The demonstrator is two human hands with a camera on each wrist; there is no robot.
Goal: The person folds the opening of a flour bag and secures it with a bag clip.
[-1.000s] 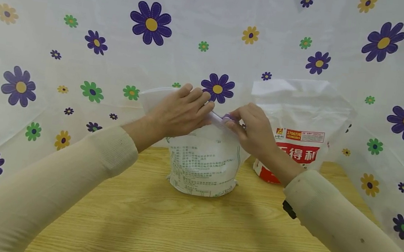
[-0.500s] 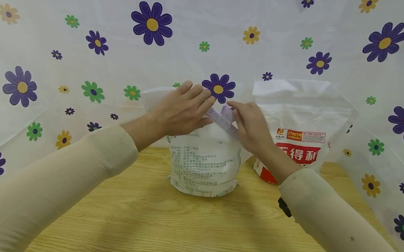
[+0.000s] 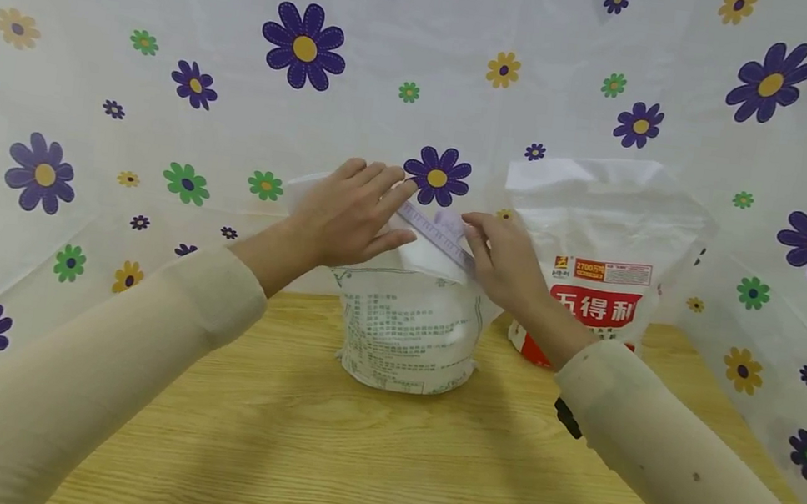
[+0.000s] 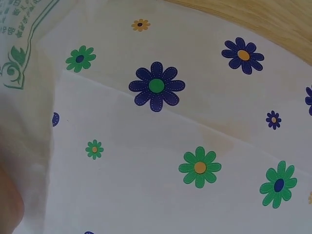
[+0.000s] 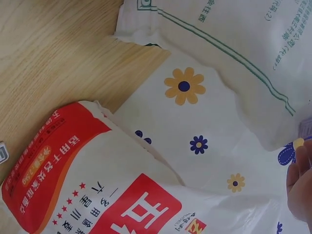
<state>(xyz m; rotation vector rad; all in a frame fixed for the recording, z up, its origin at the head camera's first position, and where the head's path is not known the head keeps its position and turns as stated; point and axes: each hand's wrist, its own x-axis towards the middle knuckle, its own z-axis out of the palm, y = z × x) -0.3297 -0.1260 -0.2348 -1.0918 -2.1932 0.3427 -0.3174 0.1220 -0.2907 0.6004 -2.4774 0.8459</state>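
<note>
A white flour-type bag (image 3: 409, 328) with green print stands upright on the table, its top folded and crumpled. A pale purple bag clip (image 3: 436, 232) with marks along its bar slants across the bag's top, a rounded purple part behind it. My left hand (image 3: 348, 212) lies at the clip's left end, fingers extended and thumb spread apart from them. My right hand (image 3: 504, 260) holds the clip's right end with bent fingers. In the right wrist view, the fingers (image 5: 298, 180) show beside a bit of the purple clip (image 5: 305, 127). The left wrist view shows only a sliver of hand.
Behind the right hand stands a red and white bag (image 3: 595, 292) with a clear, wide top. Both bags stand on a wooden table (image 3: 377, 467). A white flowered sheet (image 3: 234, 29) hangs behind and at the sides.
My left hand has shifted slightly left and its thumb has spread from the fingers, uncovering more of the clip. The right fingers have moved down from the clip's rounded part.
</note>
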